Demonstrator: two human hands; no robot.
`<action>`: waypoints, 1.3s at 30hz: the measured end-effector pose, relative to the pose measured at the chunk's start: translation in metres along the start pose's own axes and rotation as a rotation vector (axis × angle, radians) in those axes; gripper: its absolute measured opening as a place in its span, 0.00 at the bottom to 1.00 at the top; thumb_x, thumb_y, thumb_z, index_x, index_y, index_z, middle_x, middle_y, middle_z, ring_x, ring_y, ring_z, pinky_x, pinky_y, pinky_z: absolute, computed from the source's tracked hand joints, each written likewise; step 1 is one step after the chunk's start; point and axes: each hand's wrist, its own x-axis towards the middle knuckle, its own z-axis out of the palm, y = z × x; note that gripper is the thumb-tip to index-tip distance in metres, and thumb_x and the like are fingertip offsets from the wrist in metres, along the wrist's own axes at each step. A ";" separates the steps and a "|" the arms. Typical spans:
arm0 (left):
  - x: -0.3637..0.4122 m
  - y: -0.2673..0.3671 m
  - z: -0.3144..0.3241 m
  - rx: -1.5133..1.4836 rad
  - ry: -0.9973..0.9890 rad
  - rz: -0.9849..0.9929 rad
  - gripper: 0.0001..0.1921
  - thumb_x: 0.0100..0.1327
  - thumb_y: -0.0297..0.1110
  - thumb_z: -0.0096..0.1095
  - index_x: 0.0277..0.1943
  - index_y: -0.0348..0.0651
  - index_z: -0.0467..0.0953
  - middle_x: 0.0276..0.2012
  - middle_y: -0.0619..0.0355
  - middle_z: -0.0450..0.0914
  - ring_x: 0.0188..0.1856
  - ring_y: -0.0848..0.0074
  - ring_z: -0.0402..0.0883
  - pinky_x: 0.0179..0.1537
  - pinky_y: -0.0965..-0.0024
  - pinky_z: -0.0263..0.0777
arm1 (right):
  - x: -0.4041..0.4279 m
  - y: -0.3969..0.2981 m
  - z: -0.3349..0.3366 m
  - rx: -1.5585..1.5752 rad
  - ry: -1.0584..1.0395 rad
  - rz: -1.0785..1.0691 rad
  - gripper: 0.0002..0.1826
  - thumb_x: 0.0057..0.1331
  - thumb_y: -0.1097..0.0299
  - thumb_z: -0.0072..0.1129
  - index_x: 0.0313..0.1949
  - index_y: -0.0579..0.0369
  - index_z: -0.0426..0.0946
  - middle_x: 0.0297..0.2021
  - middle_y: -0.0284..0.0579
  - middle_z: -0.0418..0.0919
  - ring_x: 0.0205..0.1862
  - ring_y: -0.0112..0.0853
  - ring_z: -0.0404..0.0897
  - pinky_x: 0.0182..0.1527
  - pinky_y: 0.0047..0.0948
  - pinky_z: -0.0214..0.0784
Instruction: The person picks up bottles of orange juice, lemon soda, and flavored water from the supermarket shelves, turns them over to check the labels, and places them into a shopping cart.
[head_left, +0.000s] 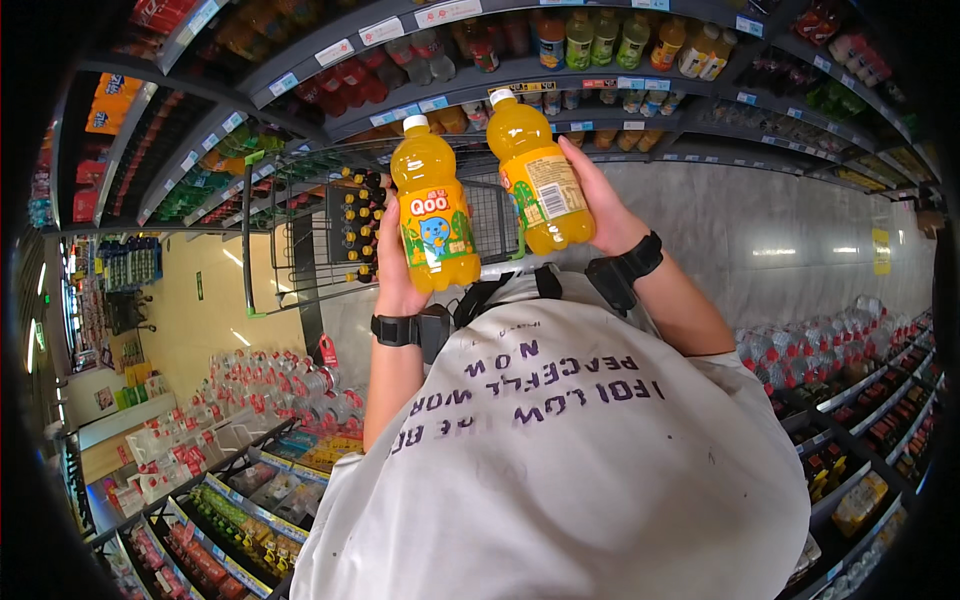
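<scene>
My left hand (399, 271) grips a large plastic bottle of orange Qoo drink (437, 229), its cartoon front label facing me and its white cap up. Beside it, my right hand (606, 202) holds a second orange drink bottle (536, 154), turned so the back label with a barcode shows. The two bottles stand slightly apart, the right one tilted a little to the left. Behind and below them is a wire shopping cart (250, 225) with green corners. In the cart lie several dark bottles with yellow caps (362, 235).
Drink shelves (450, 96) with price tags curve across the far side. Clear bottles with red caps stand stacked at the left (270, 386) and the right (817, 337). More stocked shelves (247, 487) flank me at the lower left. Grey floor (720, 247) stretches to the right.
</scene>
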 end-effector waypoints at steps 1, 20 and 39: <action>0.002 0.000 0.001 0.002 -0.003 0.001 0.29 0.70 0.55 0.42 0.63 0.40 0.64 0.55 0.47 0.75 0.52 0.59 0.78 0.52 0.58 0.74 | 0.001 0.001 0.000 0.019 -0.015 0.001 0.31 0.74 0.45 0.34 0.62 0.57 0.65 0.52 0.49 0.77 0.50 0.30 0.79 0.51 0.30 0.74; -0.006 -0.001 -0.011 0.209 0.060 0.088 0.32 0.68 0.56 0.49 0.63 0.39 0.63 0.53 0.47 0.76 0.49 0.60 0.80 0.51 0.56 0.75 | -0.005 0.006 0.004 -0.131 0.066 0.007 0.29 0.72 0.47 0.44 0.61 0.57 0.65 0.51 0.46 0.77 0.48 0.32 0.80 0.51 0.34 0.75; -0.010 0.004 0.007 0.139 -0.004 0.177 0.26 0.69 0.49 0.47 0.61 0.39 0.65 0.52 0.49 0.77 0.50 0.66 0.79 0.51 0.63 0.75 | -0.010 -0.001 0.002 -0.035 0.031 0.021 0.29 0.73 0.47 0.42 0.63 0.54 0.64 0.55 0.44 0.75 0.54 0.31 0.77 0.55 0.35 0.71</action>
